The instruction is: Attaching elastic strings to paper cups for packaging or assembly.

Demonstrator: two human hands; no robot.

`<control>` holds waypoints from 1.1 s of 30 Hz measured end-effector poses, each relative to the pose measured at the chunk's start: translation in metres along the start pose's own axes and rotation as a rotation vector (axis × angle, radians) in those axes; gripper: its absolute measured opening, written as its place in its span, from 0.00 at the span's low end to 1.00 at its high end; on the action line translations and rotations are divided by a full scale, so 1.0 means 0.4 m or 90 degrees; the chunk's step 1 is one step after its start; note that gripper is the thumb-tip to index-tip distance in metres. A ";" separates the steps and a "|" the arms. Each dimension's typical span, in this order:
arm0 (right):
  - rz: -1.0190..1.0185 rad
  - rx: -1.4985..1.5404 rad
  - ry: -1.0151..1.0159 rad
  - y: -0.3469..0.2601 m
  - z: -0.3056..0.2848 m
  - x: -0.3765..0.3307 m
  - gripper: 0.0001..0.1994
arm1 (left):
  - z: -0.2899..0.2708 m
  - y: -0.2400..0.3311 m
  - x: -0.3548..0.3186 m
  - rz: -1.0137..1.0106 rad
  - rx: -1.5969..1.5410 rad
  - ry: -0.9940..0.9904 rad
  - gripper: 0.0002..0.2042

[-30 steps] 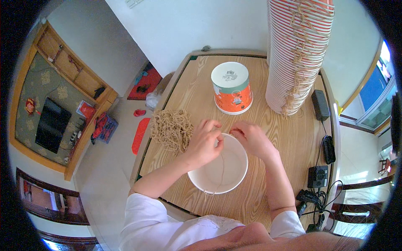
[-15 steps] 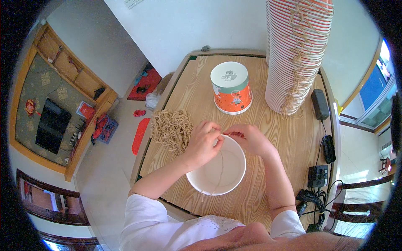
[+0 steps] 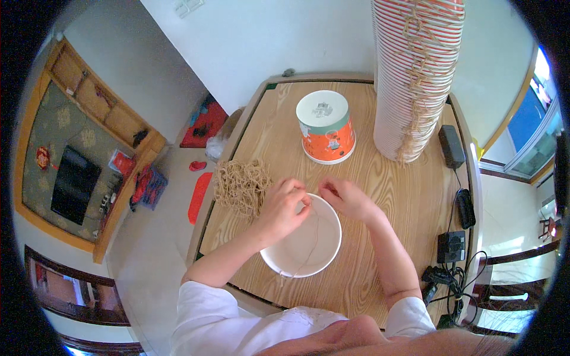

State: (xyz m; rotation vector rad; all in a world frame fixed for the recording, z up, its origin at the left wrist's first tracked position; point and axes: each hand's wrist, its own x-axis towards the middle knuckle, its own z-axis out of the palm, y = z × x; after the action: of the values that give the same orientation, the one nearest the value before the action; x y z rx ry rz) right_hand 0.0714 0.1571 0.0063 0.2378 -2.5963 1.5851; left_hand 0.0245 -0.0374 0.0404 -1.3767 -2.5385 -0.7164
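Observation:
A white paper tub (image 3: 291, 252) stands mouth up on the table in front of me. A thin tan string (image 3: 312, 242) crosses its inside from the near rim up to the far rim. My left hand (image 3: 284, 210) is over the far left rim, thumb and fingers pinched at the string's upper end. Just right of it my right hand (image 3: 347, 200) is closed by the far right rim, fingertips curled; what it holds, if anything, is too small to make out. Left of the tub lies a tangled heap of tan string loops (image 3: 240, 187).
An orange printed tub (image 3: 329, 139) stands upside down behind my hands. A tall stack of nested white tubs (image 3: 409, 101), tan string loops down its side, rises at the back right. Black power adapters (image 3: 451, 246) and cables line the right edge of the wooden table (image 3: 368, 279).
My right hand has drawn slightly apart from my left. The tub has shifted a little left in view, and the string inside lies differently.

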 end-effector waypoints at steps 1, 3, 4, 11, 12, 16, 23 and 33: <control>-0.001 -0.003 0.003 -0.001 0.001 0.000 0.10 | -0.001 -0.003 0.001 -0.005 0.016 -0.006 0.05; 0.091 0.146 0.046 -0.010 0.005 0.002 0.07 | -0.006 -0.003 -0.004 -0.025 0.024 -0.018 0.05; 0.089 0.144 0.046 -0.014 0.002 0.004 0.07 | -0.008 -0.002 -0.004 -0.046 0.031 -0.032 0.06; 0.086 0.169 0.058 -0.039 0.008 -0.006 0.05 | -0.015 0.010 0.001 -0.060 0.064 -0.097 0.08; 0.072 0.128 0.022 -0.045 0.006 -0.012 0.06 | -0.017 0.011 0.000 -0.056 0.057 -0.092 0.07; 0.018 0.113 -0.039 -0.057 -0.004 -0.029 0.07 | -0.023 0.014 -0.010 -0.041 0.028 -0.090 0.06; 0.011 0.154 -0.105 -0.016 0.026 -0.020 0.06 | -0.016 0.014 -0.030 -0.067 -0.001 -0.086 0.05; 0.022 0.304 -0.094 -0.058 0.072 -0.060 0.06 | -0.026 0.021 -0.084 -0.087 -0.015 -0.051 0.05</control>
State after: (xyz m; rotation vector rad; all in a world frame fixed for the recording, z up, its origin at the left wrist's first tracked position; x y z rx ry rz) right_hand 0.0994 0.1232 0.0097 0.3543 -2.2834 2.2602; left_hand 0.0494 -0.0635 0.0402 -1.2744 -2.7166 -0.7291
